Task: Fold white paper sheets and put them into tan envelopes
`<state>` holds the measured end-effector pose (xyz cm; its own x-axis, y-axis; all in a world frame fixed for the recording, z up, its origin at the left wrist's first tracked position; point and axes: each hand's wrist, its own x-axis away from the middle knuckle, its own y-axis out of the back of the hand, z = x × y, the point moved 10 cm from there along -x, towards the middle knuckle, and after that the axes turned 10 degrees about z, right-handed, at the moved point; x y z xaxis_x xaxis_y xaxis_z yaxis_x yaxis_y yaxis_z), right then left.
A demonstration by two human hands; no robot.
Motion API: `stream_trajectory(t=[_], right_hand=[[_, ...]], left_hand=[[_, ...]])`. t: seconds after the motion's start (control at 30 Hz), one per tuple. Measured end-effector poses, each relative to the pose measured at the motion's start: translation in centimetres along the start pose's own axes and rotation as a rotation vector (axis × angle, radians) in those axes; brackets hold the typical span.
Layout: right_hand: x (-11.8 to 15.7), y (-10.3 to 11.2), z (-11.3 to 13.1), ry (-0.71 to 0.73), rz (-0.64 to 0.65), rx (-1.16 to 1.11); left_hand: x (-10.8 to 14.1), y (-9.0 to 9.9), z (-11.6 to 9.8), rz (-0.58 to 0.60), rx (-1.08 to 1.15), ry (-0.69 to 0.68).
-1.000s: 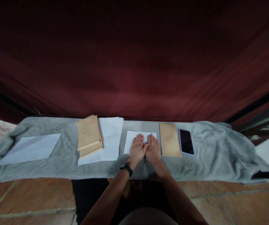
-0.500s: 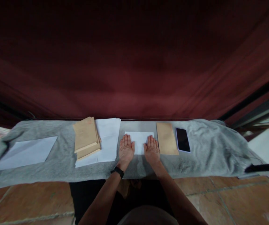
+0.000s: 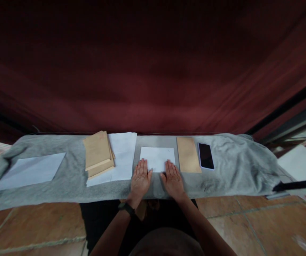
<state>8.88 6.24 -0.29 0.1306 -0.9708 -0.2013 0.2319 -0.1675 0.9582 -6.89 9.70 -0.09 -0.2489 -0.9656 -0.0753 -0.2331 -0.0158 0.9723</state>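
Centrally, a small white paper (image 3: 157,156) lies flat on a bench covered with grey cloth (image 3: 235,160). Both hands rest palm down at its near corners, left hand (image 3: 141,177) and right hand (image 3: 172,178), each flat with fingers extended side by side, gripping nothing. Between them, the paper's near edge shows; its far edge stops short of the bench's back edge, beside a dark red curtain (image 3: 153,89). A narrow strip of cloth separates the paper from a brown envelope (image 3: 189,156) at right, with a phone (image 3: 206,156) just beyond. Left, a slim gap precedes white sheets (image 3: 123,156) partly under stacked brown envelopes (image 3: 97,151). Wider stretches of cloth extend right of the phone and left of the stack.
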Motion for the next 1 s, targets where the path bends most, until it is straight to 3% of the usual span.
stream_trajectory(t=[0.2, 0.37, 0.53, 0.6, 0.77, 1.0], right_hand=[[2.1, 0.4, -1.0, -0.06, -0.01, 0.037], [2.6, 0.7, -0.8, -0.079, -0.011, 0.026], [-1.0, 0.9, 0.4, 0.009, 0.036, -0.016], [-3.1, 0.7, -0.3, -0.009, 0.057, -0.01], [-6.7, -0.4, -4.9, -0.135, 0.091, 0.027], [-6.8, -0.9, -7.3, -0.171, 0.025, 0.018]], left_hand=[[1.8, 0.5, 0.6, -0.078, 0.013, 0.11], [2.1, 1.0, -0.2, -0.112, 0.021, 0.148], [-1.9, 0.5, -3.7, 0.002, 0.037, -0.033], [-3.7, -0.2, -4.5, 0.06, 0.035, -0.081], [-6.1, -1.9, -3.6, 0.104, -0.017, -0.046], [-5.6, -2.1, -3.2, 0.028, -0.035, -0.065]])
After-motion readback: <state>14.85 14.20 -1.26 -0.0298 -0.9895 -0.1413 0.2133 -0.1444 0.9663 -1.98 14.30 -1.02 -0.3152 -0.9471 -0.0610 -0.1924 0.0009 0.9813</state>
